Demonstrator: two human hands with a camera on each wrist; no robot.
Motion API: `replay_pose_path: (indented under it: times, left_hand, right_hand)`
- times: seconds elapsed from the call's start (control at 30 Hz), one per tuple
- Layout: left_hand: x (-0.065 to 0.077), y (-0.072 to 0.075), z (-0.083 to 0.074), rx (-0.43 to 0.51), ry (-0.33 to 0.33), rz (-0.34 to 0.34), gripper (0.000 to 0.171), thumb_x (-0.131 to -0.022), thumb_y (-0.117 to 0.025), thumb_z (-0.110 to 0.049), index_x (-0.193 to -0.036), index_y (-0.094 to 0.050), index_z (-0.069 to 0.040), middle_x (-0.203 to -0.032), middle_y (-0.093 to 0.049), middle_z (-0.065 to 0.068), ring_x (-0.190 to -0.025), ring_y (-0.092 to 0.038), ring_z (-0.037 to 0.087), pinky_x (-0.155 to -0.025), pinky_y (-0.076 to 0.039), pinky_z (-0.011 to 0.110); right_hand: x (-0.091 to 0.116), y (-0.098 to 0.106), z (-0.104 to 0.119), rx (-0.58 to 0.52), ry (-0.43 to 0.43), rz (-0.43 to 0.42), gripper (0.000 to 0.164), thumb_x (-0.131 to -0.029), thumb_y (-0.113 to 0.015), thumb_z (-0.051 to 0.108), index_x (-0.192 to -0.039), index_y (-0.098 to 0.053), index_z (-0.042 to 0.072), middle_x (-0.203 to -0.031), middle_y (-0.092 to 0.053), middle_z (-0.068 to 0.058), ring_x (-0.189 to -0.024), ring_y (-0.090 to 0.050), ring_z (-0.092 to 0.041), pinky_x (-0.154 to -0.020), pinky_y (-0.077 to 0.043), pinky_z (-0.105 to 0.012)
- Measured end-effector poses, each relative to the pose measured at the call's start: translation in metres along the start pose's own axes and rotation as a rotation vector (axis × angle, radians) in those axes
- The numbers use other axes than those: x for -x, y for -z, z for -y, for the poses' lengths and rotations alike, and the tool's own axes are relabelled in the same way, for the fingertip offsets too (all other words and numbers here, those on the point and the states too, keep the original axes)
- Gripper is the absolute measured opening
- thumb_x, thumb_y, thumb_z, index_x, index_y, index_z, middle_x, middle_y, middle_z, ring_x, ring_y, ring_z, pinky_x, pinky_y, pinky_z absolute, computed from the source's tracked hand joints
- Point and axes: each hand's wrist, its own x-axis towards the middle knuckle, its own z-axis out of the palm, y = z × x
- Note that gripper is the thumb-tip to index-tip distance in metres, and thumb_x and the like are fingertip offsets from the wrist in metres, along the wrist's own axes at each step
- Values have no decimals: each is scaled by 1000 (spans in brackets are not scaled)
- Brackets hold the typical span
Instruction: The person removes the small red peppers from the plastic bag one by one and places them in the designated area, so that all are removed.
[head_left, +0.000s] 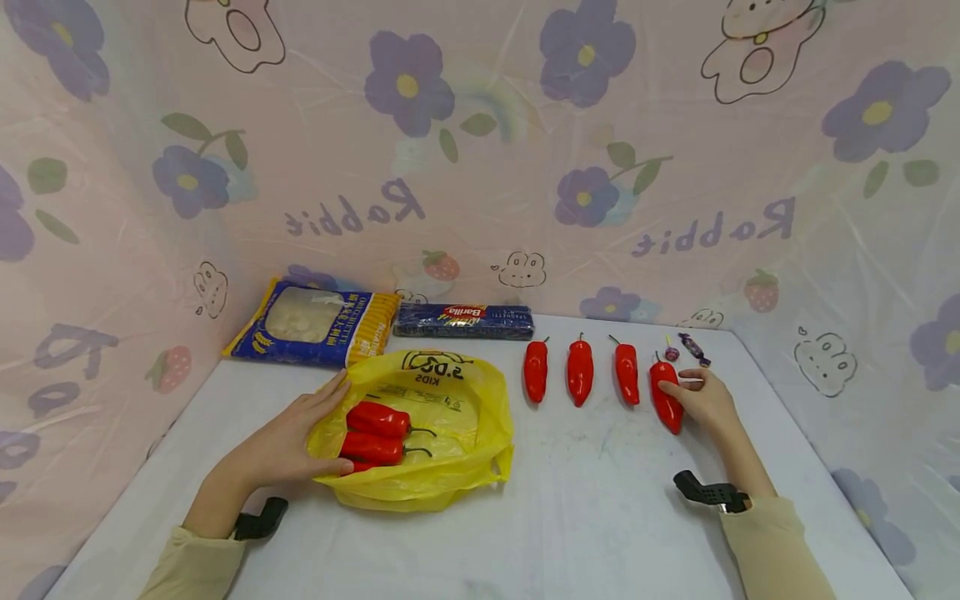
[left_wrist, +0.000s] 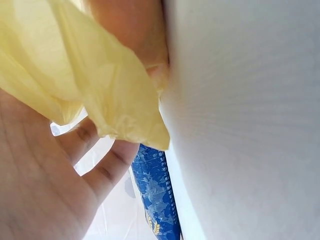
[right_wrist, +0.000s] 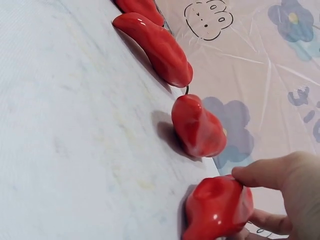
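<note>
My left hand [head_left: 288, 437] holds the left side of the opening of a yellow plastic bag [head_left: 420, 492], fingers and thumb spread apart along its rim. Inside the bag lie red peppers [head_left: 378, 419] with dark stems, the lowest mostly hidden by the rim and thumb. In the left wrist view, the bag's plastic [left_wrist: 115, 95] hangs across the fingers. On the right, my right hand [head_left: 708, 400] grips a red pepper [head_left: 666, 398] lying on the table, its thumb on the left side. The right wrist view shows thumb and fingers around this pepper [right_wrist: 217, 210].
Three more red peppers [head_left: 580, 373] lie in a row between bag and right hand. Behind are a blue-yellow orecchiette pack [head_left: 307, 325] and a dark blue Barilla spaghetti pack [head_left: 465, 321]. Two small wrapped candies [head_left: 693, 348] lie beyond the right hand. Patterned sheeting [head_left: 480, 167] surrounds the white table [head_left: 585, 517].
</note>
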Motion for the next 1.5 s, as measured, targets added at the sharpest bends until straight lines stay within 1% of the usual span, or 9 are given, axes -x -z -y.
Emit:
replay_pose_path:
  times: [0.2,0.53,0.8,0.87,0.93,1.0,1.07,1.33,1.5]
  left_hand:
    - [1,1,-1,9,1,-1,116,-81,-81,-68,-167,-31,-8,-178,-18,10,-151,-35,50,-114,-39,74]
    - [1,0,0,15,-22,-11,115,-82,-81,-67,-167,-32,-7,-178,-18,9,-151,-36,47,-115,-39,73]
    - [1,0,-1,13,-20,-10,115,-82,-81,-67,-167,-32,-7,-178,-18,10,-151,-36,48,-115,-38,73]
    - [1,0,-1,12,-23,-11,115,-82,-81,-66,-167,-32,-6,-178,-18,10,-151,-36,48,-115,-38,72]
    - [1,1,-2,12,-24,-11,115,-82,-81,-67,-166,-32,-5,-178,-18,10,-151,-36,48,-115,-38,72]
    - [1,2,-3,11,-21,-9,115,-82,-80,-67,-166,-32,-5,-178,-18,11,-151,-36,48,-115,-38,72]
    - [1,3,-4,10,-15,-5,115,-82,-81,-67,-166,-32,-5,-178,-18,11,-151,-36,47,-115,-38,72]
    - [0,3,-3,12,-9,3,115,-82,-80,-67,-167,-31,-6,-178,-18,10,-152,-35,47,-116,-38,72]
    - [0,2,-1,19,-4,6,115,-82,-80,-68,-167,-31,-7,-178,-17,9,-152,-34,46,-116,-38,72]
  right_hand:
    - [-4,-6,3,-5,13,-39,73,-105,-62,42,-153,-40,-8,-150,-46,-38,-133,-52,-52,-108,-54,-58]
    - [-13,-16,7,-58,11,-115,70,-107,-59,42,-154,-41,-7,-150,-47,-37,-133,-52,-50,-110,-52,-58]
    - [-16,-19,5,-56,27,-176,67,-108,-56,42,-151,-45,-7,-147,-50,-36,-131,-53,-49,-108,-54,-56]
    - [-15,-18,6,-56,23,-189,67,-108,-56,44,-151,-45,-6,-146,-52,-35,-129,-54,-48,-101,-60,-49]
    - [-13,-17,7,-62,18,-199,68,-108,-56,46,-151,-45,-6,-145,-53,-34,-127,-55,-46,-88,-62,-36]
    - [-10,-14,10,-76,19,-207,70,-107,-55,48,-152,-45,-5,-145,-53,-33,-125,-56,-43,-76,-56,-22]
    - [-7,-12,13,-90,28,-215,72,-107,-55,50,-153,-44,-4,-145,-53,-32,-122,-56,-43,-68,-49,-15]
    - [9,-10,34,-96,120,-249,68,-107,-57,48,-152,-47,-3,-145,-55,-29,-124,-56,-43,-71,-45,-11]
    - [16,-12,49,-114,186,-260,65,-106,-60,47,-150,-52,0,-141,-60,-26,-122,-60,-40,-68,-44,-7]
